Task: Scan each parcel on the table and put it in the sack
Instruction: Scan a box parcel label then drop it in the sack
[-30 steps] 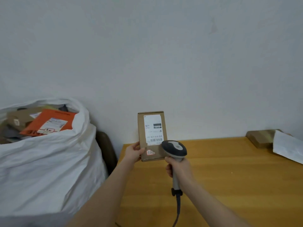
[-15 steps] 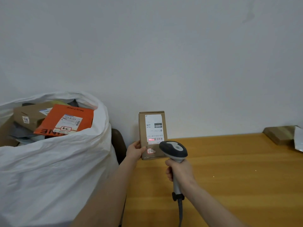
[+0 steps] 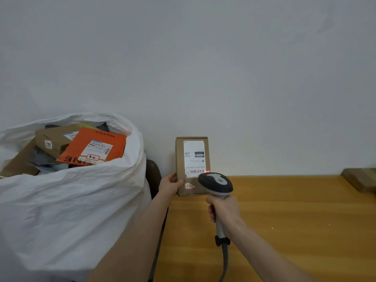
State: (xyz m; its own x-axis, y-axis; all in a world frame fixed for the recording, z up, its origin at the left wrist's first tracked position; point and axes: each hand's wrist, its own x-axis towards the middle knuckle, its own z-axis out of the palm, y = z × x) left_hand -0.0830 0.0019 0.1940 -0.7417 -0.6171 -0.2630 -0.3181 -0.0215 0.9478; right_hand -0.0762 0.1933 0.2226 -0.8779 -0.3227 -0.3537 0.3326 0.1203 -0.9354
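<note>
Parcels crowd the open mouth of the white sack (image 3: 71,210) on the left: an orange mailer (image 3: 81,148) printed MISTINE, upside down to the camera, lies on top with a white label, next to a brown box (image 3: 53,139) and over grey bags. Between sack and worktop (image 3: 295,220) a dark rounded shape (image 3: 153,176) pokes up, too hidden to name. At the worktop's left end, the left hand (image 3: 169,185) grips the small cardboard parcel (image 3: 180,157) by its lower left edge, thumb on the front, standing it upright before the pale wall. Its white label shows a dark block reading 010, small square codes, a number string starting 010-010 and a barcode; a red-bordered sticker sits lower down. The right hand (image 3: 222,209) is wrapped round the handle of the grey scanner (image 3: 215,183), whose head covers the parcel's lower right corner, and a red glow (image 3: 206,171) sits at the barcode's right end. Its cable (image 3: 224,259) drops away below. Far right, another brown parcel (image 3: 360,179) lies flat on the worktop.
</note>
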